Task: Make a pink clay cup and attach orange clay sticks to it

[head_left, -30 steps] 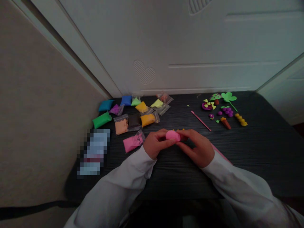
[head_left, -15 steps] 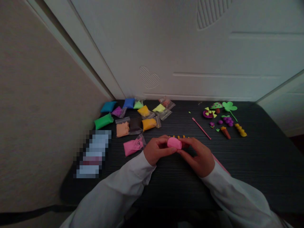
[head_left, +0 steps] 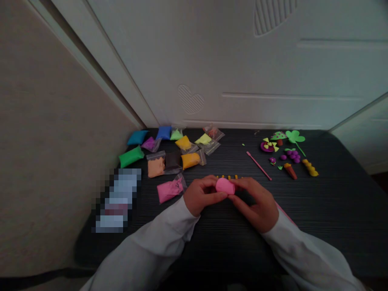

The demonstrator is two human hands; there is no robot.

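Note:
A smooth pink lump of modelling clay (head_left: 225,186) is held between both hands above the dark table. My left hand (head_left: 200,195) pinches its left end with thumb and fingers. From the other side, my right hand (head_left: 256,202) grips the right end, where the clay looks flat-faced. Just behind my fingers lies a row of small yellow clay bits (head_left: 229,177), partly hidden by the hands. Left of my left hand is an opened bag of pink clay (head_left: 169,190). A pink stick, mostly covered, passes under my right wrist.
Several bags of coloured clay, such as the green bag (head_left: 131,156), lie at the left. A blurred-out rectangular object (head_left: 118,200) is in front of them. A thin pink tool (head_left: 259,165) and finished clay figures, including purple grapes (head_left: 293,155), are at the right. A white panelled door (head_left: 197,52) stands behind.
The pink clay has turned in my fingers, so its flat right end shows more. Both hands keep their hold. The camera view has tilted slightly upward.

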